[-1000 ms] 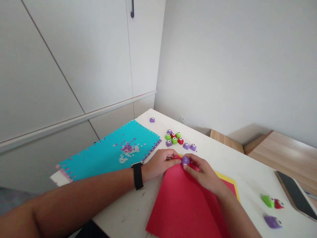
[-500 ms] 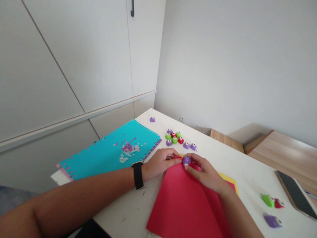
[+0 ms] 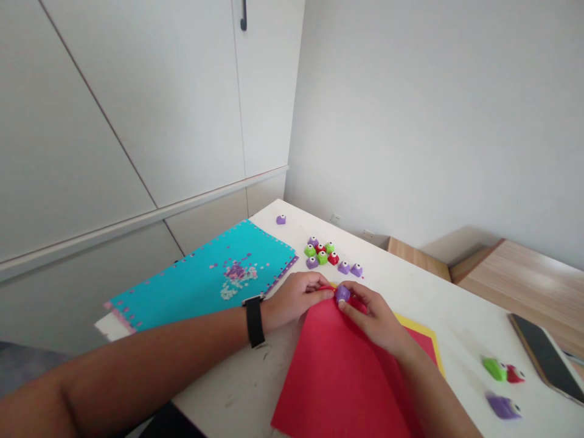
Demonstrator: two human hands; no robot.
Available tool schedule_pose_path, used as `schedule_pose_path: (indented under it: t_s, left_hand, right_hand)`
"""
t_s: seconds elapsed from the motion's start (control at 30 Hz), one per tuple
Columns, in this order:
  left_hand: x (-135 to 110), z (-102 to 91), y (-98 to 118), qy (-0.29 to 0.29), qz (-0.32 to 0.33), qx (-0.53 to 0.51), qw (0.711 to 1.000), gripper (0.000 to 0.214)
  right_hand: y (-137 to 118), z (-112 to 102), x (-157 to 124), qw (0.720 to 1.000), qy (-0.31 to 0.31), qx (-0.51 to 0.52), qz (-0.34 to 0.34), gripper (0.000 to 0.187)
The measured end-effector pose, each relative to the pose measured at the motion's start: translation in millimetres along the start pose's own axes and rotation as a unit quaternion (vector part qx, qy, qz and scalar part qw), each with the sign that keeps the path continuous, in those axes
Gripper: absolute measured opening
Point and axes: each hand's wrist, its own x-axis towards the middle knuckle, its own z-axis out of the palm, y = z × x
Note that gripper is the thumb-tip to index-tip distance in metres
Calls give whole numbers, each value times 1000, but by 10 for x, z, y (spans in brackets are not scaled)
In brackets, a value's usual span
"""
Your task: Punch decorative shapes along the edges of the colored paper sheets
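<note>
My right hand [image 3: 371, 313] is closed on a purple craft punch [image 3: 342, 294], its thumb at the punch's white button. The punch sits at the far edge of a red paper sheet [image 3: 337, 371]. My left hand [image 3: 301, 297] pinches that same edge just left of the punch, thumb on top. The sheet bends up toward me, and a yellow sheet [image 3: 438, 350] shows from under the red paper at the right. Past my hands stands a cluster of purple, green and red punches [image 3: 321, 250] with white buttons.
At the left lies a blue sheet [image 3: 191, 292] with punched edges and a heap of paper bits [image 3: 237, 275]. A lone purple punch [image 3: 281, 219] stands near the far corner. At the right are a green punch [image 3: 494, 368], another purple punch [image 3: 503, 406] and a phone [image 3: 545, 350].
Almost nothing differs. Both hands stay at the red paper's far edge, and the purple punch has shifted only very slightly.
</note>
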Motion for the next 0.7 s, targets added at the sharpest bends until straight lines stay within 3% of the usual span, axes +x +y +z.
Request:
schedule_pose_path:
  t_s: [0.37, 0.5, 0.7]
  left_hand:
    - [-1, -2, -17, -1, 10, 1, 1000, 28]
    - [7, -3, 3, 9, 4, 5, 1000, 31]
    - [13, -9, 10, -3, -1, 27, 1000, 35]
  right_hand:
    - [-13, 75, 5, 999, 32, -6, -6, 19]
    - [9, 38, -5, 1000, 9, 3, -4, 26]
    - [46, -56, 19, 993, 13, 114, 33, 42]
